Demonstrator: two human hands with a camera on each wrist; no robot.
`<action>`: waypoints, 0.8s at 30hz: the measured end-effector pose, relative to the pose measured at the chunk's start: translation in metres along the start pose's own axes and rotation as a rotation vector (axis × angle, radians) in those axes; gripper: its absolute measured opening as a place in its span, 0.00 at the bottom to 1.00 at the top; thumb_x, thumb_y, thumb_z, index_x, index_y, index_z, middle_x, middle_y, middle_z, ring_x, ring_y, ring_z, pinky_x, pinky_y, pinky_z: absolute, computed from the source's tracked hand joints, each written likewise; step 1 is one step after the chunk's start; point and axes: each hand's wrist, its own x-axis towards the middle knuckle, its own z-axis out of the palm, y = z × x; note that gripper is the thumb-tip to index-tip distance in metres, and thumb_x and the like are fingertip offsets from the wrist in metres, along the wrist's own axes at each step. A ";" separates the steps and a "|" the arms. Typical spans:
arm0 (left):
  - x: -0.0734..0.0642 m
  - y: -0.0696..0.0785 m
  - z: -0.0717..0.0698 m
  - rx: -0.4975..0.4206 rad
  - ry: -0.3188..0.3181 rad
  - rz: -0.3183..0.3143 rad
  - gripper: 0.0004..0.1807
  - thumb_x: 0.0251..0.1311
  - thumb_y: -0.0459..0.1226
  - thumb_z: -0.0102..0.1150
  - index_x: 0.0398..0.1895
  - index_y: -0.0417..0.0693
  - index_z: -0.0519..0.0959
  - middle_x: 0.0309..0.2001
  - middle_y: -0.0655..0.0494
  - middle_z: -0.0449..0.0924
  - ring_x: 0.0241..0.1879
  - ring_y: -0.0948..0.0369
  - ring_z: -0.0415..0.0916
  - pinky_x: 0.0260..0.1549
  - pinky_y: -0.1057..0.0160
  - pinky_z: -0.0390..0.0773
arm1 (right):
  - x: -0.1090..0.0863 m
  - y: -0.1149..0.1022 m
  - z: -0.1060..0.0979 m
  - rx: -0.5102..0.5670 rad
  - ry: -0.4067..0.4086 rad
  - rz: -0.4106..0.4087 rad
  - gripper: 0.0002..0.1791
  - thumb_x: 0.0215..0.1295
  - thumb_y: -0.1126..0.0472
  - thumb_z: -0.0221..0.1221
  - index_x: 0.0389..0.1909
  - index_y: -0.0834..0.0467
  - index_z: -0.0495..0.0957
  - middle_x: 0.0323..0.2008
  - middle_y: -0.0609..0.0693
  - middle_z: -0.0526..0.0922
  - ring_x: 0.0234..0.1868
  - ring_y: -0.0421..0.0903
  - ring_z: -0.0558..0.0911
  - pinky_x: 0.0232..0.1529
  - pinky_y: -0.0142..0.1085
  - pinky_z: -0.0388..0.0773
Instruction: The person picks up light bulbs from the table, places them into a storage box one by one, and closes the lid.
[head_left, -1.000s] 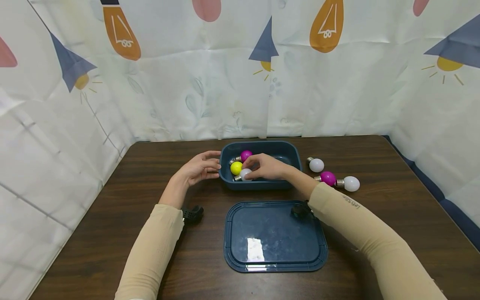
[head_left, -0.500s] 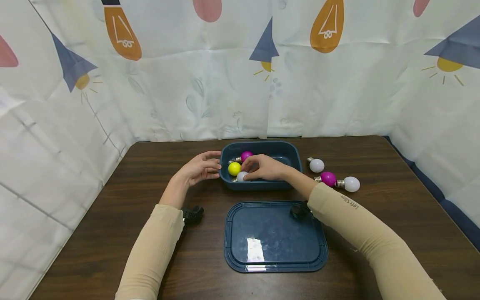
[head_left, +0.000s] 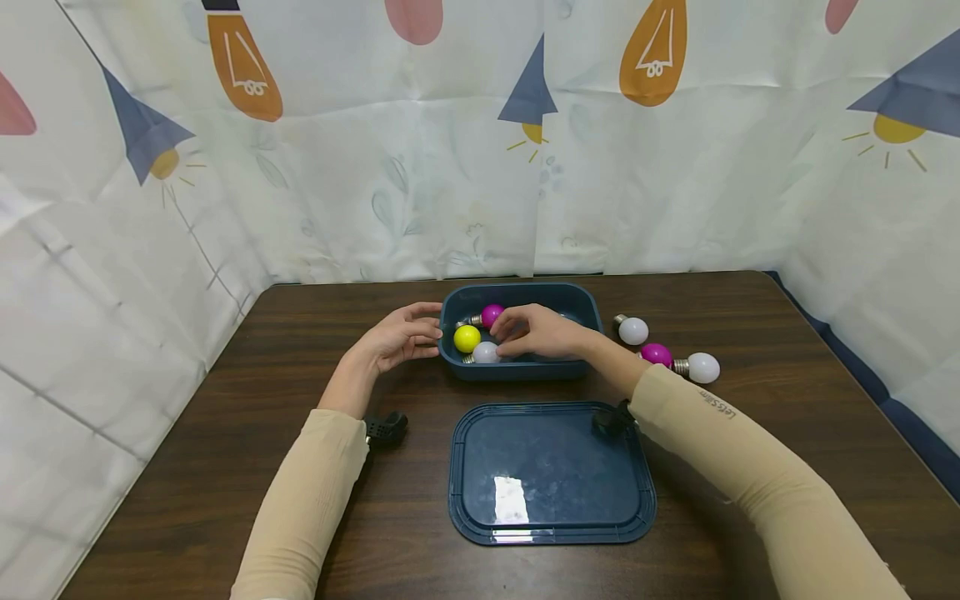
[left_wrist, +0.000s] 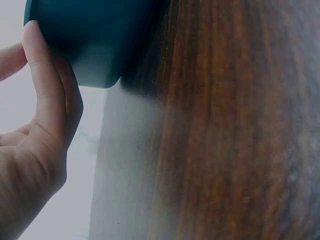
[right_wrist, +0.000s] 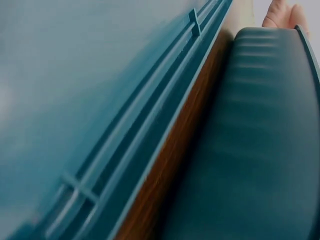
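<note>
My left hand (head_left: 403,337) rests with extended fingers against the left end of a dark blue-green plastic box (head_left: 525,370). The left wrist view shows its fingers (left_wrist: 44,85) lying along the box wall. Inside the box, my right hand (head_left: 546,332) hovers with loosely bent fingers just right of a white light bulb (head_left: 485,352). Beside that bulb lie a yellow bulb (head_left: 467,338) and a magenta bulb (head_left: 492,315), at the box's left end. The right wrist view catches the box's front wall (right_wrist: 250,135), while the right hand itself is out of that view.
A flat dark blue lid (head_left: 551,475) lies on the brown wooden table (head_left: 225,467) in front of the box. To the right of the box are a white bulb (head_left: 633,331), a magenta bulb (head_left: 656,355) and another white bulb (head_left: 703,367). A printed curtain (head_left: 450,192) hangs behind.
My right hand has let go of the white bulb in the box and drawn slightly right. The white and yellow bulbs shifted a little left. My left hand has stayed put.
</note>
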 end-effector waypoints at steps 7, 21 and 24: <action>0.001 -0.001 0.000 -0.001 -0.004 0.004 0.35 0.69 0.23 0.55 0.78 0.42 0.57 0.57 0.41 0.69 0.35 0.58 0.83 0.37 0.63 0.87 | -0.010 -0.001 -0.009 -0.014 0.004 -0.004 0.20 0.69 0.61 0.68 0.58 0.64 0.78 0.55 0.57 0.80 0.56 0.53 0.82 0.58 0.42 0.81; 0.001 -0.001 -0.001 -0.002 -0.006 0.006 0.36 0.69 0.23 0.55 0.78 0.43 0.57 0.58 0.40 0.69 0.36 0.58 0.83 0.37 0.63 0.87 | -0.037 -0.006 -0.030 -0.060 0.032 -0.029 0.21 0.70 0.59 0.67 0.59 0.62 0.77 0.59 0.63 0.79 0.58 0.55 0.82 0.58 0.45 0.81; 0.000 0.000 -0.001 0.002 -0.006 0.007 0.36 0.69 0.23 0.55 0.78 0.43 0.57 0.59 0.40 0.68 0.36 0.58 0.82 0.37 0.63 0.87 | -0.043 -0.008 -0.035 -0.046 0.048 -0.024 0.20 0.70 0.58 0.67 0.59 0.60 0.78 0.58 0.60 0.79 0.58 0.54 0.81 0.59 0.45 0.80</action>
